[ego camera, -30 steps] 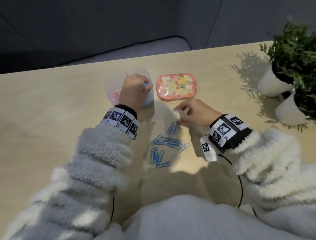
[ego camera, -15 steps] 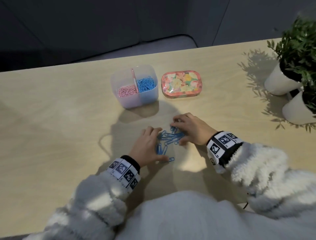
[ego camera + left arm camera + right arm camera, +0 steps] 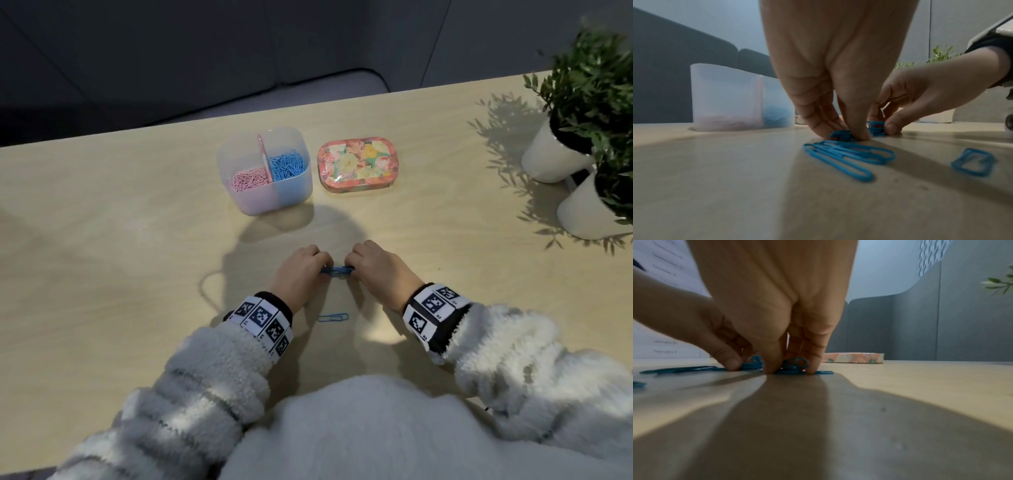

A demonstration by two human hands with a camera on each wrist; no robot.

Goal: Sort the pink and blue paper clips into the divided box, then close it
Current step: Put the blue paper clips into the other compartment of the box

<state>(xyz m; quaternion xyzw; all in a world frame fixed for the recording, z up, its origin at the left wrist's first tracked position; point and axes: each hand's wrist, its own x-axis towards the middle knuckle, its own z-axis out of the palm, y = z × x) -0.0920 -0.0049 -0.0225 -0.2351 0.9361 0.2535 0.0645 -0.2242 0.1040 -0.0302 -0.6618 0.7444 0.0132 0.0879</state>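
Note:
The divided clear box (image 3: 263, 202) stands open at the back, pink clips (image 3: 248, 179) in its left half and blue clips (image 3: 287, 165) in its right. Its floral lid (image 3: 358, 163) lies just right of it. Nearer me, my left hand (image 3: 310, 269) and right hand (image 3: 361, 266) meet on the table. Both pinch a gathered bunch of blue paper clips (image 3: 337, 271) with curled fingertips. In the left wrist view my fingertips (image 3: 859, 135) press on the bunch, and a few loose blue clips (image 3: 849, 155) lie in front. One single blue clip (image 3: 333, 317) lies between my wrists.
Two white pots with green plants (image 3: 561, 154) stand at the right edge of the wooden table (image 3: 102, 274). A dark sofa lies beyond the far edge. My fleecy sleeves cover the near table edge.
My left hand came back from the box to the table. Both hands drew the scattered blue clips into one bunch between them, and one clip stayed behind nearer me.

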